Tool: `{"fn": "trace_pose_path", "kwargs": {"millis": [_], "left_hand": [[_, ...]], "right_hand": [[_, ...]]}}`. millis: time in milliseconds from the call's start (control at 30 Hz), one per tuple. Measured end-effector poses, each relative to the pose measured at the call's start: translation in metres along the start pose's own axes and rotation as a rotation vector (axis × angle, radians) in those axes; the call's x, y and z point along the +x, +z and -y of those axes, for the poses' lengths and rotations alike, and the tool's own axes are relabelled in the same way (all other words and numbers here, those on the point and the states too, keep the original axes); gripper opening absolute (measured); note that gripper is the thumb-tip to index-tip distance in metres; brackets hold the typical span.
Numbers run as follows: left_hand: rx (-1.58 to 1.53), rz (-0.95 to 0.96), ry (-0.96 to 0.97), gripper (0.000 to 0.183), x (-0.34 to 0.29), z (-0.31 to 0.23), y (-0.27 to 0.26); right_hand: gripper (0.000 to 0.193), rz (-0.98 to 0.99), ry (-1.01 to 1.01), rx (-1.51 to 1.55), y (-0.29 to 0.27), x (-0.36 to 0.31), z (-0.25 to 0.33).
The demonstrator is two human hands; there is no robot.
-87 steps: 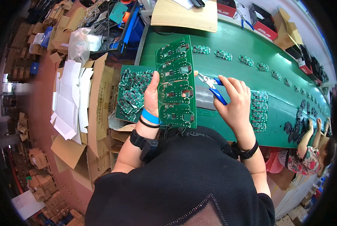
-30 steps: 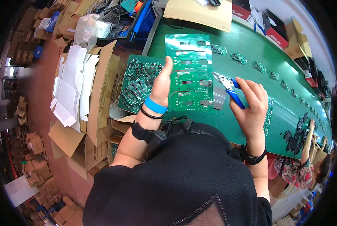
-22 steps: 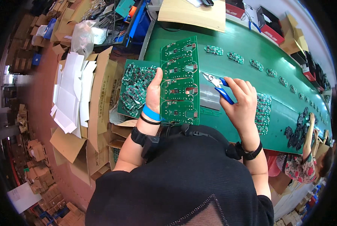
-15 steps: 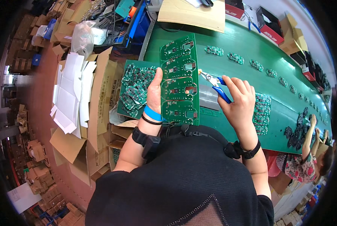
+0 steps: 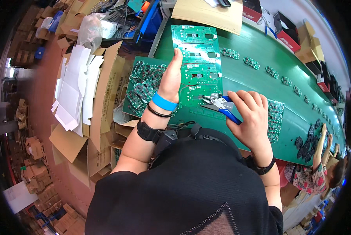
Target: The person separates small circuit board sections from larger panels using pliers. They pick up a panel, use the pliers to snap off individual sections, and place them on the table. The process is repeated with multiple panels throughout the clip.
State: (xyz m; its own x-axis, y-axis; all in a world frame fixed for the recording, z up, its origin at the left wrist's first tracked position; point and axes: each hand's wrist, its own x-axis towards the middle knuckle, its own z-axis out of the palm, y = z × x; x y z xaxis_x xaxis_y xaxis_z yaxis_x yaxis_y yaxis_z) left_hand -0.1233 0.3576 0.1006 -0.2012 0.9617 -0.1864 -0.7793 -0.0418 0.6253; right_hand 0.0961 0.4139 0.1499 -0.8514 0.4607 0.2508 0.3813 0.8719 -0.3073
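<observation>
My left hand (image 5: 170,78) grips the left edge of a green circuit board panel (image 5: 201,64), its thumb lying along the front. The panel is a column of several joined boards, held up over the bench. In my right hand (image 5: 250,113) is a pair of blue-handled cutting pliers (image 5: 227,107), handles spread. Their metal jaws lie at the panel's lowest board, beside its right part; whether they touch it I cannot tell. Left of the panel, a heap of loose small circuit boards (image 5: 146,86) is partly hidden behind my left forearm.
Single boards (image 5: 252,63) run in a row along the green bench (image 5: 257,86). More boards (image 5: 275,121) lie right of my hand. Farther right, a co-worker's arms (image 5: 319,145) reach toward black parts (image 5: 308,141). Cardboard boxes (image 5: 105,102) stand at left.
The panel has moved up and tilted to catch more light. The pliers have gone from its upper right edge down to the lowest board. The camera view has shifted slightly.
</observation>
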Motion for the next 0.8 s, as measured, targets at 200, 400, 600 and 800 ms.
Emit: {"fn": "trace_pose_path", "kwargs": {"millis": [200, 400, 600, 800], "left_hand": [[0.104, 0.017, 0.044, 0.067, 0.004, 0.000, -0.006], [0.148, -0.014, 0.074, 0.062, 0.000, -0.003, -0.004], [0.114, -0.028, 0.075, 0.060, 0.000, -0.003, -0.003], [0.115, -0.003, 0.073, 0.060, 0.002, -0.003, 0.002]], "right_hand": [[0.061, 0.009, -0.021, -0.040, 0.000, 0.004, 0.003], [0.061, 0.025, -0.020, -0.020, 0.001, 0.005, 0.003], [0.061, 0.019, -0.017, -0.026, 0.003, 0.005, 0.003], [0.061, 0.075, 0.005, -0.038, 0.005, 0.004, 0.002]]}}
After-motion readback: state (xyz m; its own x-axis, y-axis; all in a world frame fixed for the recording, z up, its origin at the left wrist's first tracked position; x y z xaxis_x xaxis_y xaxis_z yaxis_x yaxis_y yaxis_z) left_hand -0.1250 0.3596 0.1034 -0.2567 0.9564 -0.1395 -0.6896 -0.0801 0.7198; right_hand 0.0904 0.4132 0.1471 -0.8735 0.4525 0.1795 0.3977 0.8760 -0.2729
